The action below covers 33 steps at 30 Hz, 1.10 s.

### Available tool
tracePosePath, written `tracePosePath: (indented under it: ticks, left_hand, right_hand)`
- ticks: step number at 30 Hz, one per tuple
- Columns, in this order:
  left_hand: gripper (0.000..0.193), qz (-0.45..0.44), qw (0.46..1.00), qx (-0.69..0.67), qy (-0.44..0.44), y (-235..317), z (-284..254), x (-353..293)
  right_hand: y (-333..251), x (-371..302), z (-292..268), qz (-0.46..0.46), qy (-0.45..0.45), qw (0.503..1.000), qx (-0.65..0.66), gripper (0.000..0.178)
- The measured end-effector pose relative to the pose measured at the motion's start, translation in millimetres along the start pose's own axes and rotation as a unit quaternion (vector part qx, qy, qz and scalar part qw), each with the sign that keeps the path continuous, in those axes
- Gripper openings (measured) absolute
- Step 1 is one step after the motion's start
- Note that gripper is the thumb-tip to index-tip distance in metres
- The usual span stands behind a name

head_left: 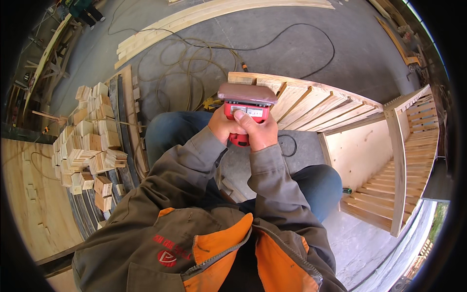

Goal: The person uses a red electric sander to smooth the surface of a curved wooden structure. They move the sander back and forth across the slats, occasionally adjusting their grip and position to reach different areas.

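A red power sander (pixel 263 112) is held up in front of me between both hands, its brown sanding pad (pixel 247 93) tipped upward and facing away. My left hand (pixel 221 127) is closed round the sander's left side. My right hand (pixel 264 134) grips the right side, with a thumb laid across the body below the pad. The fingers behind the tool are mostly hidden. Just beyond the sander, and apart from its pad as far as I can tell, runs a slatted wooden panel (pixel 318 108).
A slatted wooden frame (pixel 398 160) stands at the right. Stacked wood blocks (pixel 92 138) rest at the left beside long strips. A coiled hose (pixel 187 63) and black cable (pixel 332 46) cross the floor. Planks (pixel 194 20) lie farther off. Another person (pixel 87 12) stands far left.
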State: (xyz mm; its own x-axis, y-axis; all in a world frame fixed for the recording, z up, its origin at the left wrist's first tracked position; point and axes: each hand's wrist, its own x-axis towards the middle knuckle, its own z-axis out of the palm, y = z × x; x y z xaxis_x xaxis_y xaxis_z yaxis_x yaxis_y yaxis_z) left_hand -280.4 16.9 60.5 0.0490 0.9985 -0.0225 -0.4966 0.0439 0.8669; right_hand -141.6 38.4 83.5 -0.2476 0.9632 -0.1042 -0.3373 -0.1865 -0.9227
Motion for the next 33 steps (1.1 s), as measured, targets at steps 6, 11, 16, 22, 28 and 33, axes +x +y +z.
tracePosePath:
  ticks: [6, 11, 16, 22, 28, 33]
  left_hand:
    - [0.062, 0.0, 1.0, -0.018, 0.012, -9.1, -5.4, -3.8]
    - [0.062, 0.026, 1.0, -0.013, -0.004, 3.7, 6.3, -0.6]
    - [0.064, -0.025, 0.999, -0.034, 0.023, -27.4, -12.3, -0.2]
    - [0.065, -0.008, 1.0, -0.015, 0.022, -16.2, -6.8, -2.3]
    - [0.065, 0.017, 1.0, 0.008, 0.001, -3.7, -1.8, -0.3]
    - [0.066, -0.032, 0.999, -0.027, 0.025, -31.2, -19.7, -0.1]
  right_hand:
    - [-5.5, -3.3, 3.1, 0.023, 0.0, 1.0, -0.005, 0.049]
    - [-12.7, -2.8, 4.4, -0.012, -0.005, 1.0, 0.0, 0.049]
    - [14.4, 2.5, -9.2, 0.026, 0.001, 1.0, -0.012, 0.049]
    - [13.0, 0.3, -4.7, 0.012, 0.004, 1.0, -0.001, 0.049]
    - [-10.2, -3.1, 3.6, -0.016, -0.011, 1.0, 0.002, 0.05]
    - [24.4, 3.1, -8.8, 0.042, -0.002, 0.999, 0.01, 0.047]
